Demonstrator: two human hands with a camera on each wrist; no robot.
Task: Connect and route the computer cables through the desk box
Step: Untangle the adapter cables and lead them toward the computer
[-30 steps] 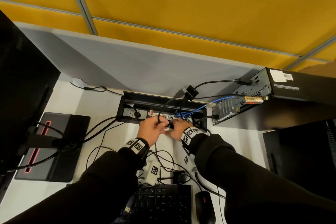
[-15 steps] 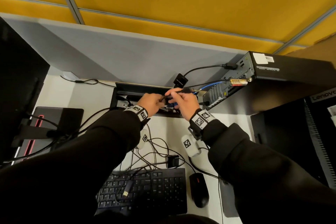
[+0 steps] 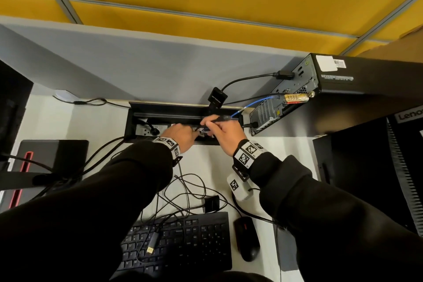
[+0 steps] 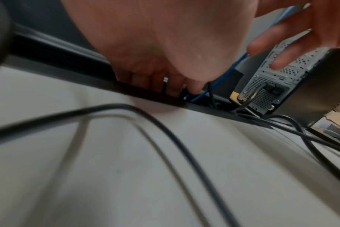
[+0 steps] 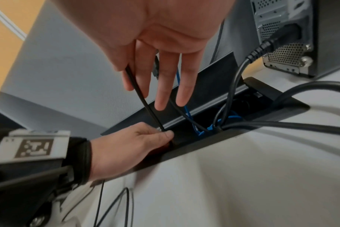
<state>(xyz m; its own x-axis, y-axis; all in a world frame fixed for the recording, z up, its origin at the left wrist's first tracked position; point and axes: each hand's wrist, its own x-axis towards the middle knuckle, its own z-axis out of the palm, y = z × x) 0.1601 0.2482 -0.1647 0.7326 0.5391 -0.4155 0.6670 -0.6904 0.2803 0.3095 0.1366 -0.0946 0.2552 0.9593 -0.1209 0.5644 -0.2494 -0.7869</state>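
A thin black cable [image 5: 145,104] runs taut between the two hands above the open desk box [image 3: 137,121], a black recessed trough set into the white bench [image 3: 263,155] against the grey partition. The right hand [image 3: 225,131] holds the cable's upper end, pinched between thumb and forefinger with the other fingers [image 5: 165,95] extended; a plug seems to sit in that pinch, though the views are too blurred to confirm its type. The left hand [image 3: 180,133] reaches over the box's front rim and pinches the same cable low down, fingertips curled inside the trough. Beside them, a blue cable [image 5: 194,121] and thicker black leads coil inside the box; the blue cable rises toward the rear panel of the computer [image 3: 343,89] standing at the right. Nearer the person lie loose cables, a keyboard [image 3: 194,240] and a mouse [image 3: 247,238].

Step in hand: probably feeding the thin cable through the box. The next move likely calls for drawing up slack with the right hand while the left guides the run clear of the blue coil, then carrying the plug to its port.
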